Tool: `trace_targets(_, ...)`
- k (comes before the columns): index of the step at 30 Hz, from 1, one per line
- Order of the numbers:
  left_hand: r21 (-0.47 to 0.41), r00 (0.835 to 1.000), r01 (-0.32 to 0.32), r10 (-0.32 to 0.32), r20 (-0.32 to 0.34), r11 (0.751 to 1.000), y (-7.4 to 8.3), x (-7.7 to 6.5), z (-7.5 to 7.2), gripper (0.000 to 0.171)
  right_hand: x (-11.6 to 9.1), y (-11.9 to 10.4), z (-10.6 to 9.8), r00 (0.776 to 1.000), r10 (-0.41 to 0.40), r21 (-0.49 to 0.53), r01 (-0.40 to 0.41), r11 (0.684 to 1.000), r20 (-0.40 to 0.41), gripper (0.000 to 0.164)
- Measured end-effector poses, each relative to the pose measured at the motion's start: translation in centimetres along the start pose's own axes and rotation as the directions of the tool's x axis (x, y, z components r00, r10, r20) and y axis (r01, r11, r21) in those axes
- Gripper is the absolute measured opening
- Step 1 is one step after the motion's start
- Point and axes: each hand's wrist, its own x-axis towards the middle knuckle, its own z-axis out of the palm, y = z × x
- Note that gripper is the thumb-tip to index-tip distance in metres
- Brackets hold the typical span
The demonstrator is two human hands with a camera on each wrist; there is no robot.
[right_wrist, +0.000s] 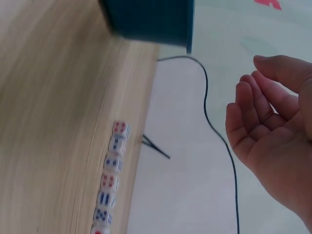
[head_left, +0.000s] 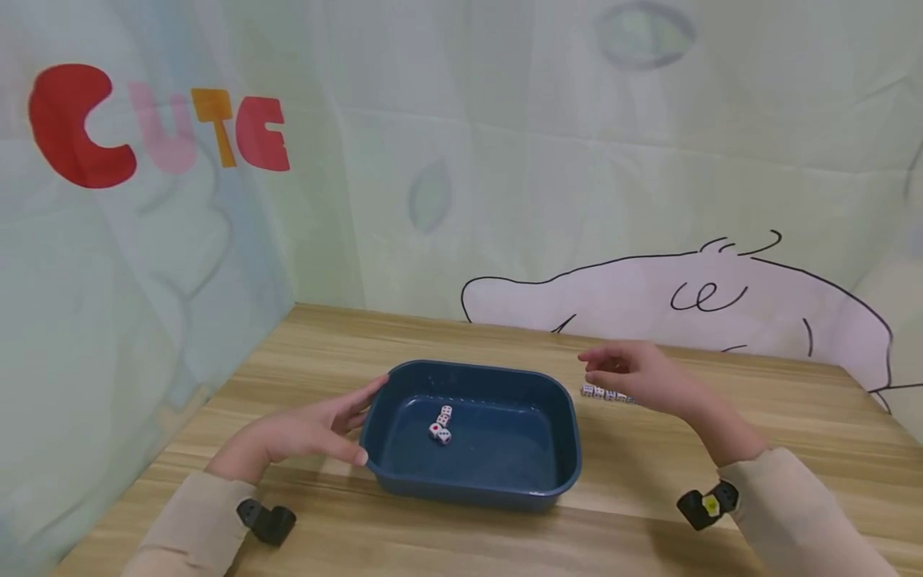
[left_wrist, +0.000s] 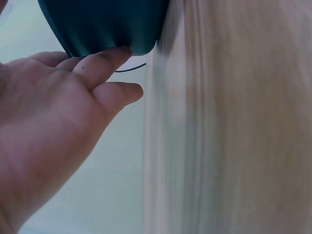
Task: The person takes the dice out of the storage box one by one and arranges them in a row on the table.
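Note:
A dark blue rectangular tray [head_left: 497, 490] rests on the table, with several small white dice [head_left: 443, 437] clustered on its floor, left of the middle. My left hand [head_left: 306, 433] spans the tray's left side, thumb at the near corner and fingers extended along the outer wall. In the left wrist view, fingers touch the outside of the tray [left_wrist: 112, 24]. Right of the tray, my right hand [head_left: 645, 381] hovers over a row of dice [head_left: 598, 392], its fingers loosely bent and holding nothing. The right wrist view shows that row of dice [right_wrist: 109, 182] lined up, apart from the hand.
The wooden table [head_left: 317, 529] meets a printed cloth backdrop [head_left: 389, 160] at its back and left. Each wrist wears a black camera mount, such as the left mount [head_left: 268, 522] and the right mount [head_left: 707, 506].

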Motion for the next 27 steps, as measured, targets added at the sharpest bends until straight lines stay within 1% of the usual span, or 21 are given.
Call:
trace_targets(8, -0.012, 1.000, 0.029, -0.029, -0.010, 1.000, -0.3, 0.0, -0.1, 0.104, 2.2, -2.4, 3.3, 0.997, -0.035, 0.033, 0.033, 0.999, 0.071, 0.033)
trace_targets(12, -0.007, 1.000, 0.026, -0.027, -0.014, 1.000, -0.2, -0.2, -0.1, 0.104, 3.0, -3.6, 4.9, 0.992, -0.094, 0.052, 0.089, 0.995, 0.089, 0.030)
trace_targets(16, 0.000, 1.000, 0.020, -0.020, -0.014, 1.000, -0.1, -0.4, -0.1, 0.104, 3.6, -4.7, 6.5, 0.983, -0.146, 0.040, 0.143, 0.989, 0.112, 0.027)
trace_targets(19, 0.000, 1.000, 0.023, -0.023, -0.017, 1.000, -0.1, -0.3, -0.1, 0.104, 3.9, -5.4, 7.6, 0.979, -0.157, 0.025, 0.155, 0.988, 0.133, 0.025)
trace_targets(24, -0.001, 1.000, 0.025, -0.025, -0.018, 1.000, -0.4, 0.2, -0.1, 0.104, 4.3, -6.2, 9.3, 0.968, -0.187, 0.076, 0.177, 0.981, 0.165, 0.025)
trace_targets(27, 0.004, 0.999, 0.026, -0.026, -0.020, 1.000, -0.4, 0.1, -0.2, 0.104, 4.6, -6.7, 10.2, 0.957, -0.220, 0.110, 0.202, 0.973, 0.188, 0.026)
